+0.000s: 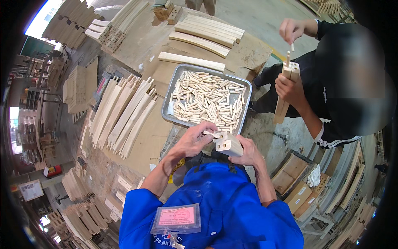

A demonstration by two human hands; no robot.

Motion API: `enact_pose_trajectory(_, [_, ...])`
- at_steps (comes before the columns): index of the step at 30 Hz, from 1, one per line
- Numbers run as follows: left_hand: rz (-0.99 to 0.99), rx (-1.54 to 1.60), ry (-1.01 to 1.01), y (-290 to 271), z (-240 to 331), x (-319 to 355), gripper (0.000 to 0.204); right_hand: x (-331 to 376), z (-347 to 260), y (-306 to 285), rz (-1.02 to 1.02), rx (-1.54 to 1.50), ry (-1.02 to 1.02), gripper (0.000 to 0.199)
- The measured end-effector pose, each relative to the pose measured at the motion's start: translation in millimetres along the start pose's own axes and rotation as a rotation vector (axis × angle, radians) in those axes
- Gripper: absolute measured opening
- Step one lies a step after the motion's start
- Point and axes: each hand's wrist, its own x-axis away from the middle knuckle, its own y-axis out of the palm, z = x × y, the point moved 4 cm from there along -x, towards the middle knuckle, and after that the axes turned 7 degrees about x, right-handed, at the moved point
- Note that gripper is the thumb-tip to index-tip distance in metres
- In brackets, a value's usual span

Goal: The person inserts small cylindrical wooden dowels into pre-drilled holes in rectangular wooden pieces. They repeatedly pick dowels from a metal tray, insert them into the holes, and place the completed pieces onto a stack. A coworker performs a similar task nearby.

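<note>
My right hand (249, 152) grips pale wooden bars (233, 148) held together, their drilled ends facing up and round holes showing. Close against those ends, my left hand (196, 138) pinches a small wooden dowel (210, 133) between thumb and fingers. Whether its tip has entered a hole is too small to tell. Just beyond both hands lies a grey metal tray (248, 103) heaped with short wooden dowels (205, 97).
To the left, curved wooden bars (124, 112) lie in a row, dowels sticking from their ends. More plain slats (207, 31) rest beyond the tray on the cardboard-covered table (159, 128). At right, a co-worker (290, 83) holds a dowel above wooden bars. Boxes (297, 197) stand lower right.
</note>
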Motion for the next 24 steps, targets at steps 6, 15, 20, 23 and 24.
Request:
enact_pose_trajectory(6, [-0.056, -0.007, -0.208, -3, 0, -1, 0.020, 1, -1, -1, -0.007, 0.012, 0.004, 0.058])
enact_pose_trajectory(15, [-0.031, -0.327, 0.135, -5, 10, 1, 0.021, -11, -10, -4, -0.058, 0.062, 0.013, 0.055])
enact_pose_trajectory(20, [-0.030, -0.227, -0.009, -11, 3, -2, 0.021, -16, -9, -2, -0.092, 0.116, 0.019, 0.059])
enact_pose_trajectory(23, [-0.007, -0.159, -0.055, -12, 0, -2, 0.022, -18, -9, -1, -0.118, 0.097, 0.052, 0.059])
enact_pose_trajectory(24, [-0.002, -0.145, -0.075, -13, -2, -2, 0.022, -18, -9, 1, -0.120, 0.091, 0.060, 0.059])
